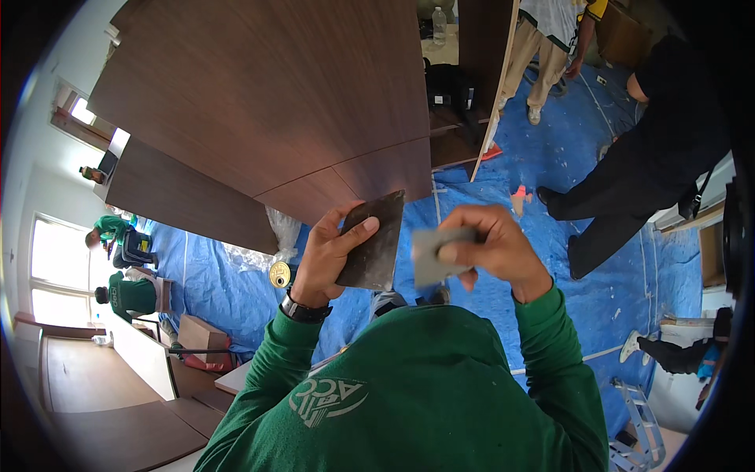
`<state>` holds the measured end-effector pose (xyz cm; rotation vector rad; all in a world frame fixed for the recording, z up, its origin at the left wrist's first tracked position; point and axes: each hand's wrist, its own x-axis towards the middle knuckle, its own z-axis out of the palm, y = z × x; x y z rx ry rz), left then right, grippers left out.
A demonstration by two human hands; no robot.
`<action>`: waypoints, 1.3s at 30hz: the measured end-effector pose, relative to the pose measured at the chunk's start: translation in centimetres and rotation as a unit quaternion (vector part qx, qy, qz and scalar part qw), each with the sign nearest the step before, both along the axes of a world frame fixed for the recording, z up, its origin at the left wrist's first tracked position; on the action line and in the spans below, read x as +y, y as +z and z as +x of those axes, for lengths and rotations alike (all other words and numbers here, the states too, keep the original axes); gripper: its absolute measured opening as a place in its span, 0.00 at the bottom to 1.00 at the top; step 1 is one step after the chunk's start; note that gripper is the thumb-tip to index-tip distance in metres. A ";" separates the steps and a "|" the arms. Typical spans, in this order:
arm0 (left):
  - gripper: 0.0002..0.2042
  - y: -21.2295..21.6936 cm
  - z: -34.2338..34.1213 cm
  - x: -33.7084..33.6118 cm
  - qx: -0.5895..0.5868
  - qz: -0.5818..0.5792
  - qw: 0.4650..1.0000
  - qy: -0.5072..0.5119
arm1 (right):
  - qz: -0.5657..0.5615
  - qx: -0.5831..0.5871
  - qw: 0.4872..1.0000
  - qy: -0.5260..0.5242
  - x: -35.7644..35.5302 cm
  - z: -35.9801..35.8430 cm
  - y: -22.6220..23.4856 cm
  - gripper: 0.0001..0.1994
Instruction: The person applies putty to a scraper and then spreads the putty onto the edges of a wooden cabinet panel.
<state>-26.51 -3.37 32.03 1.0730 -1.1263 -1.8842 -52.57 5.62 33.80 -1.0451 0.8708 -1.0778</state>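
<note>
My left hand (318, 259) grips a thin, dark, roughly rectangular plate (370, 256) by its left side, thumb on top. Pale smudges show on the plate's surface. In my right hand (501, 250) is a grey flat square piece (429, 266), pinched between thumb and fingers. The square piece is a little blurred, and I cannot make out whether it is a scraper or a sheet. A narrow gap separates it from the plate. Beyond both hands stands a large dark wood-grain panel (283, 86).
Blue sheeting (503, 315) covers the floor. An open round can (280, 274) is beside my left wrist, near clear plastic wrap (255, 253). Two people stand at the right; one wears black trousers (629, 197). Several people are at the left. A stepladder (641, 421) is at lower right.
</note>
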 end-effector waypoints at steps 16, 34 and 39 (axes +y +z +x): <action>0.17 -1.4 -2.8 0.4 0.113 -0.136 0.950 0.257 | 0.034 -0.234 0.952 -0.193 1.8 5.4 -5.4 0.11; 0.20 -1.4 -3.5 4.5 0.059 -0.342 0.918 0.193 | 0.051 -0.277 0.928 -0.243 -0.7 5.8 -4.7 0.09; 0.18 -2.0 -2.9 4.7 -0.002 -0.402 0.900 0.166 | 0.045 -0.303 0.922 -0.236 -1.2 5.3 -4.3 0.11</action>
